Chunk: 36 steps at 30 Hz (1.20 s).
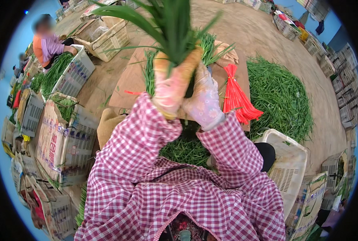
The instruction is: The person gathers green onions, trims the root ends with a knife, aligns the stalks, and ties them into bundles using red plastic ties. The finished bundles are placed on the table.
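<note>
My left hand (171, 86), in a stained, patterned glove, is closed around a bunch of long green chive-like leaves (177, 33). The leaves fan out away from me and are blurred. Close beside it on the right is my gloved right hand (205, 98), fingers pointing up near the bunch's base; whether they grip anything is hidden. Beneath the hands lies a brown board (127, 81). More green bundles rest on it, one at left (149, 73) and one behind my right hand (208, 45). A bundle of red plastic ties (237, 96) lies right of my right hand.
A single red strip (132, 92) and a tan cloth (227, 54) are on the board. To the right spreads a large heap of green leaves (278, 93), near a white plastic crate (290, 174). Filled crates (79, 150) line the left, where a person (49, 45) sits by another crate (76, 72).
</note>
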### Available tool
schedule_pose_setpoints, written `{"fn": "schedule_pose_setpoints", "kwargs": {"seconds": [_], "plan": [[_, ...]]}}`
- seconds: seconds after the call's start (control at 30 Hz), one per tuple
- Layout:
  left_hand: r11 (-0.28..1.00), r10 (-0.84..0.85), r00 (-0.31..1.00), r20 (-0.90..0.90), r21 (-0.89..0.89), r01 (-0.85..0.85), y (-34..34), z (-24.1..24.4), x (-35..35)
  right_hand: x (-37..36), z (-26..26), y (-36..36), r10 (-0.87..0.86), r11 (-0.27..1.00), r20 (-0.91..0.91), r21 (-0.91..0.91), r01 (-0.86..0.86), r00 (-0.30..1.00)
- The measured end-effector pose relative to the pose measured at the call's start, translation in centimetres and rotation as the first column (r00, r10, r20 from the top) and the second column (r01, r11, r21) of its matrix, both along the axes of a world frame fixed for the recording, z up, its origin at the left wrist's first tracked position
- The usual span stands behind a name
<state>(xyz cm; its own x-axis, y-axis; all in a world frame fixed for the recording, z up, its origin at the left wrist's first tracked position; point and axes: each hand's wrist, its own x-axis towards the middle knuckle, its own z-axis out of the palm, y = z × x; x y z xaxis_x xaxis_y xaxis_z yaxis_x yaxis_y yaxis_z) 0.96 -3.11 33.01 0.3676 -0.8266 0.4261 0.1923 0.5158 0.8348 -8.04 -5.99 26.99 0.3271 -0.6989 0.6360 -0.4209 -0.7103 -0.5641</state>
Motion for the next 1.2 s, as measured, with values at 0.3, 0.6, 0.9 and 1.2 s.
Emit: {"fn": "schedule_pose_setpoints", "kwargs": {"seconds": [0.3,0.6,0.9,1.2], "plan": [[0.96,-0.253,0.965,-0.066,0.108,0.259,-4.1,0.3,-3.2,-0.4,-3.2,-6.3,-0.024,0.847,0.763,0.359,-0.393,0.645],[0.898,-0.361,0.932,-0.039,0.254,0.358,-8.9,-8.6,-1.8,-0.1,-12.5,-8.5,-0.051,0.832,0.724,0.412,-0.372,0.688],[0.889,-0.431,0.751,0.501,0.094,0.447,-7.3,0.0,0.0,-5.6,-4.4,-7.8,-0.106,0.788,0.931,0.292,-0.542,0.349],[0.893,-0.433,0.891,-0.138,0.067,0.444,3.5,-10.0,10.7,-20.4,-4.1,-7.7,0.046,0.625,0.991,-0.126,-0.77,-0.124]]}}
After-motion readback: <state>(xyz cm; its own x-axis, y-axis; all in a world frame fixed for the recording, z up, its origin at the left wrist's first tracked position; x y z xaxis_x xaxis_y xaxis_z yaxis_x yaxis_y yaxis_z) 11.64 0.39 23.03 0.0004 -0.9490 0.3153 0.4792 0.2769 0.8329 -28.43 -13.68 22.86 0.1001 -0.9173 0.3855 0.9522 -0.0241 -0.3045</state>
